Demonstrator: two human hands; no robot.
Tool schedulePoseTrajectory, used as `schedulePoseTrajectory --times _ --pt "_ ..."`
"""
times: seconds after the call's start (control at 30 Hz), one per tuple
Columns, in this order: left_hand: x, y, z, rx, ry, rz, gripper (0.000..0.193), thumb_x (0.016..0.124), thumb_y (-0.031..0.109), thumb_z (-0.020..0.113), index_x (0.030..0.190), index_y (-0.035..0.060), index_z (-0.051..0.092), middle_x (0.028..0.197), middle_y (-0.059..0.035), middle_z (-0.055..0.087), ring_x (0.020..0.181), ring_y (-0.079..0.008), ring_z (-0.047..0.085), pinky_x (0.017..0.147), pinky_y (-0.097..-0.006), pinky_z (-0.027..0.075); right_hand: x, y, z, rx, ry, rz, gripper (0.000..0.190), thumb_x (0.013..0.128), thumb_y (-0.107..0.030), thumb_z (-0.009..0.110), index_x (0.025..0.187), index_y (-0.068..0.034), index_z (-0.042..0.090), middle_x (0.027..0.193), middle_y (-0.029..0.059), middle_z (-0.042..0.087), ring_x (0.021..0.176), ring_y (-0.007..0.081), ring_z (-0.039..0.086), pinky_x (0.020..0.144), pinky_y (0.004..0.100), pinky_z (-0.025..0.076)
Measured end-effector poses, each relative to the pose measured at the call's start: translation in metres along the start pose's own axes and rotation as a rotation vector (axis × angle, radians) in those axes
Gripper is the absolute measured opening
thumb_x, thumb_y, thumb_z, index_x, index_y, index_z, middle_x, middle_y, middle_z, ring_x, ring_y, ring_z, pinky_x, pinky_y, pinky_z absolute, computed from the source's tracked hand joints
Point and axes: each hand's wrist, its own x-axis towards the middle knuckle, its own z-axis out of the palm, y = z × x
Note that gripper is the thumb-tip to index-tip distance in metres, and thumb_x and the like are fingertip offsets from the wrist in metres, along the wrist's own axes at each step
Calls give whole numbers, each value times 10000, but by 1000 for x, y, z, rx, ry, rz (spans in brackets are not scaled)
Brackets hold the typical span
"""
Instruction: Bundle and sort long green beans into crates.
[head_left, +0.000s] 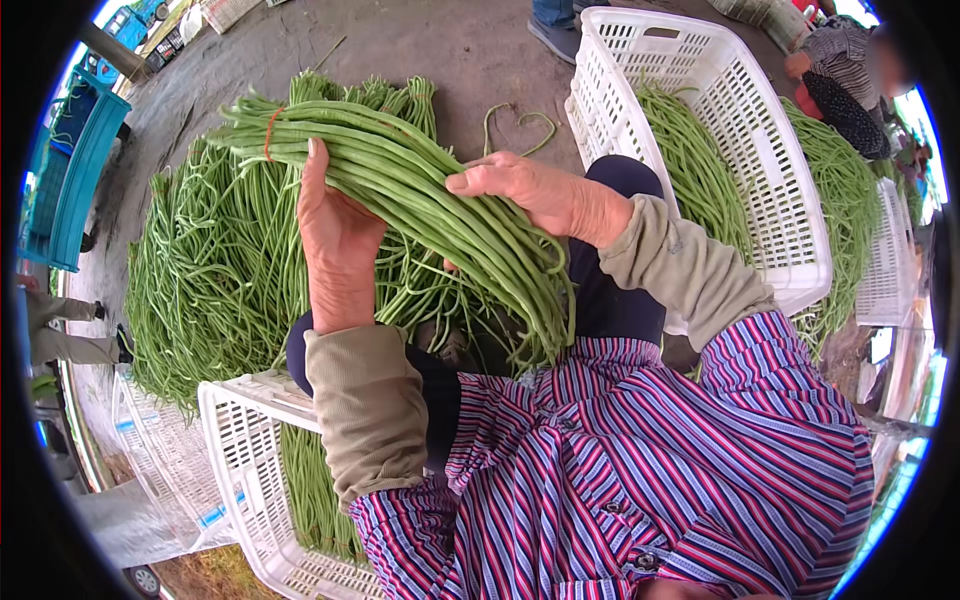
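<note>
A thick bundle of green yardlong beans (420, 176) lies across both my hands, above my lap. An orange-red band (272, 135) circles it near its left end. My left hand (334, 217) supports the bundle from below, its thumb up along the near side beside the band. My right hand (525, 187) grips the middle of the bundle, thumb on top and fingers hidden behind it. The loose ends of the beans droop down to the right, towards my striped shirt. Behind the bundle rises a large heap of long beans (217, 277), some of it tied in bunches.
A white slatted crate (600, 112) with beans inside stands at my right, with another bean pile (840, 202) beyond it. At my lower left, a second white crate (247, 480) holds beans. Another person's shoe (555, 41) is near the right crate; a seated person (840, 71) is farther right.
</note>
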Motion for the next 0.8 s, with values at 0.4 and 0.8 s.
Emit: schedulePoseTrajectory --times 0.4,0.8 --pt "3 -5 -3 117 161 -146 372 936 317 494 1133 2 513 1066 -151 618 982 -264 604 887 -426 476 14 4 -21 -417 235 -219 454 802 -277 720 1084 32 544 959 49 610 846 82 581 747 206 479" --pt "6 -11 -11 47 182 -139 377 937 314 488 1134 -6 520 1082 -153 620 994 -274 602 922 -434 454 11 1 -3 -1028 695 -823 223 821 -197 681 849 8 598 749 80 571 718 168 602 662 287 488"
